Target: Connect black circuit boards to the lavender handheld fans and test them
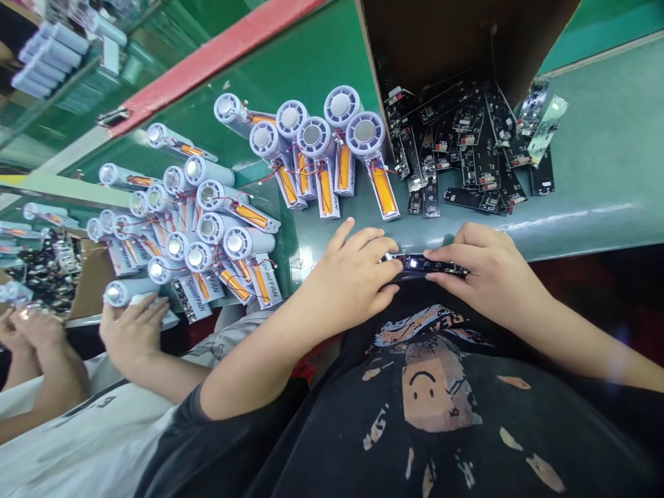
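Just off the near edge of the tabletop (596, 155), a slim black circuit board (443, 267) is in hand, its work seemingly under way. The right hand (480, 259) pinches its right end between thumb and fingers; the left hand (363, 270) has fingertips at the other end, hiding whether they are clamped. A bright white spot shows on the board, perhaps a lit lamp or glare. To the left along that edge, a co-worker's hand (132, 328) touches a lilac unit beside a larger cluster of units (212, 228). Farther in, a smaller group of fan units (366, 131) has orange inserts exposed and red wires loose, so these look unfinished. Beside them, toward the far edge, many loose boards (485, 155) spill from a cardboard box (461, 38); judging by that heap, much remains, though which boards are done cannot be told.
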Available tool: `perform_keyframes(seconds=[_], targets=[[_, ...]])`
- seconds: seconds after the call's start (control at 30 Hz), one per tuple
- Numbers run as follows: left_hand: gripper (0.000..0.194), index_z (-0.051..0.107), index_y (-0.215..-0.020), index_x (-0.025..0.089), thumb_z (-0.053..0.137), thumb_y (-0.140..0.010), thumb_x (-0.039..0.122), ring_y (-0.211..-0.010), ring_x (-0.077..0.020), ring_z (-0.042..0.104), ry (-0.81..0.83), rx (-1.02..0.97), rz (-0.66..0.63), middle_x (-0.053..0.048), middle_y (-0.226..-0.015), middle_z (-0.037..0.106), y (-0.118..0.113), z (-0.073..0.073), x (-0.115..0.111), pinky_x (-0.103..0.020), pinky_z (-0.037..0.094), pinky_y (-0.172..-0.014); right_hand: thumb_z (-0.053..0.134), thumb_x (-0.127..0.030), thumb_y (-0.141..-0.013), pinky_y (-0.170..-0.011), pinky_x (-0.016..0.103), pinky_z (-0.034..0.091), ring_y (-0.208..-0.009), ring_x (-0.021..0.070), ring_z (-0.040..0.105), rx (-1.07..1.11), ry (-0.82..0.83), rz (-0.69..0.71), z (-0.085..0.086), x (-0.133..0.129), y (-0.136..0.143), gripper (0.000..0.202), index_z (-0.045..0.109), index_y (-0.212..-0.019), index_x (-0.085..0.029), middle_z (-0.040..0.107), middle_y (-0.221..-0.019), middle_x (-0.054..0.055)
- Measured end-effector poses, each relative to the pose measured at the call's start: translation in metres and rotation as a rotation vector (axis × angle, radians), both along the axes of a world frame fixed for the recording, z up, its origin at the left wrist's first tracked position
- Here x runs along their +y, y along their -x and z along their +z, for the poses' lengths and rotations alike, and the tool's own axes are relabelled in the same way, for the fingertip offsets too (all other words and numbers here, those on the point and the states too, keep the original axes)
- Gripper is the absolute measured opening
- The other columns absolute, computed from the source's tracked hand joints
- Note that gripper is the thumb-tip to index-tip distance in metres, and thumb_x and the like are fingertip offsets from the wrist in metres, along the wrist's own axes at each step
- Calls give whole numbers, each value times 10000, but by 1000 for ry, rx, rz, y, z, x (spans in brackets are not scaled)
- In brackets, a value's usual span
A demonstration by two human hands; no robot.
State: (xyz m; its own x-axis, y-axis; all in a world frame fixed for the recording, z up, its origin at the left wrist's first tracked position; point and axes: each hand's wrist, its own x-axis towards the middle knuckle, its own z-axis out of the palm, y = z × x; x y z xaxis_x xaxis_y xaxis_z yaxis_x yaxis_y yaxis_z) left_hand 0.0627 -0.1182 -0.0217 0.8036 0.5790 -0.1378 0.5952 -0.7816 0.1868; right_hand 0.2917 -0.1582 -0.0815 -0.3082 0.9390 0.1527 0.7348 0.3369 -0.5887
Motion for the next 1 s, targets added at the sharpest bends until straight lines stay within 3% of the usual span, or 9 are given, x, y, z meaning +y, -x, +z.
perform_keyframes(seconds=[0.13,0.27,0.43,0.67,1.0], targets=[[195,672,-1092,221,574,-931,269,-1166,-262,622,55,-180,55,-79,-1208,693,13,1,6,-558,397,-1104,681,-296,-877,-767,352,414,-780,196,533,-20,-6,-6,0,0,2,171,758,-1027,-263,584,-856,47],[351,605,-1206,204,652,-875,311,-1200,-287,592,108,-199,151,-117,-1298,640,10,-12,0,-496,462,-1031,681,-279,-874,-757,346,385,-771,192,514,-60,-4,21,6,3,3,157,761,-1009,-265,569,-845,40],[135,619,-1006,178,628,-871,185,-987,-223,640,50,-338,260,-66,-1028,696,-3,-32,-8,-409,498,-919,714,-277,-843,-713,339,328,-803,217,520,-189,-29,85,23,9,5,114,761,-946,-262,556,-807,36],[335,559,-1124,196,687,-815,177,-1069,-259,618,44,-298,288,-81,-1119,671,-1,-32,-10,-437,484,-932,706,-274,-839,-715,343,341,-806,220,541,-213,12,100,29,15,12,92,758,-911,-252,563,-803,37],[238,594,-1051,175,695,-855,264,-1010,-239,628,29,-334,317,-74,-1064,692,-4,-37,-9,-409,482,-917,731,-240,-818,-725,344,380,-793,207,543,-128,89,129,20,21,17,96,757,-911,-233,568,-824,38]])
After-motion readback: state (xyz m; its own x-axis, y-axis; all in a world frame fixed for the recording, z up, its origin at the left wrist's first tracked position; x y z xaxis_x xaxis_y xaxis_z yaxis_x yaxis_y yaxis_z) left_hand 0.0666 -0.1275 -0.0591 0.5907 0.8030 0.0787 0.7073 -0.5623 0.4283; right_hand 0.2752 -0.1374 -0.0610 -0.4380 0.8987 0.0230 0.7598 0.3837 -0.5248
